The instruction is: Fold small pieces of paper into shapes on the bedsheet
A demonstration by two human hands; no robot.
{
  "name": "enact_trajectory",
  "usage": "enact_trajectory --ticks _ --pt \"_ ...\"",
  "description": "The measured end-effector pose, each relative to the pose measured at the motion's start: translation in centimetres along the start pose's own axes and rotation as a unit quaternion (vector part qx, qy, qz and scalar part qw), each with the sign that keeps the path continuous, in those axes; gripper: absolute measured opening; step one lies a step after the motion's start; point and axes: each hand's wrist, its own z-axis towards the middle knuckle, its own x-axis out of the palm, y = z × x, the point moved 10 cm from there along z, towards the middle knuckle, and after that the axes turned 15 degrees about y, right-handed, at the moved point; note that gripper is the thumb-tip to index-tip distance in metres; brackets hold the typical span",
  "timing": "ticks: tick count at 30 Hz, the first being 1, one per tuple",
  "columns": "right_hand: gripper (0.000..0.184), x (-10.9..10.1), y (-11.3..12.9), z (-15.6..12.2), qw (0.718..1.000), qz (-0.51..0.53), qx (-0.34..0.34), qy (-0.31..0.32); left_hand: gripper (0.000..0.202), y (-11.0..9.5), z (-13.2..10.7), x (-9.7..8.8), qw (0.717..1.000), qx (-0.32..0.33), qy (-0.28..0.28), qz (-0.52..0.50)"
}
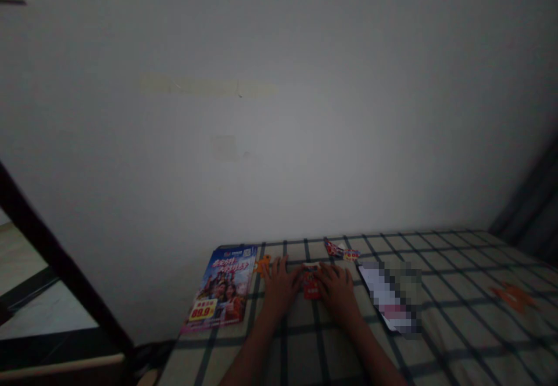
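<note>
A small red printed piece of paper (312, 289) with a white upper edge lies on the checked cloth, between my two hands. My left hand (280, 281) rests palm down with its fingers spread, its thumb side touching the paper's left edge. From the other side my right hand (337, 285) lies over the paper's right edge, fingers stretched forward and apart. Whether the paper is folded I cannot tell. Just beyond the right hand is a crumpled strip of colourful printed paper (337, 250).
A blue and pink flyer (226, 287) lies left of my hands. To the right is a dark-edged flat object (375, 293), partly pixelated. The checked cloth (453, 316) covers the surface, which meets a white wall (349, 113). A dark curtain (532, 200) hangs far right.
</note>
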Motion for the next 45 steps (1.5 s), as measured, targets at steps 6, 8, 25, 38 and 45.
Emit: enact_trajectory --ticks 6,8,25,38,45 --pt "0.034 0.04 0.06 -0.01 1.000 -0.006 0.004 0.008 0.039 0.01 0.09 0.23 1.000 -0.007 0.018 0.004" --pt "0.034 0.07 0.11 -0.02 1.000 -0.004 0.001 0.009 0.040 0.04 0.10 0.21 1.000 -0.007 0.020 -0.002" --pt "0.035 0.20 0.05 0.05 1.000 -0.005 0.000 0.004 0.041 0.14 0.14 0.33 1.000 0.001 0.017 -0.018" --pt "0.033 0.20 0.02 0.13 1.000 -0.014 0.001 0.004 0.040 0.13 0.11 0.12 1.000 -0.004 0.019 -0.012" --pt "0.034 0.03 0.17 -0.08 1.000 -0.005 -0.002 0.004 0.039 0.10 0.12 -0.04 1.000 -0.007 0.021 -0.018"
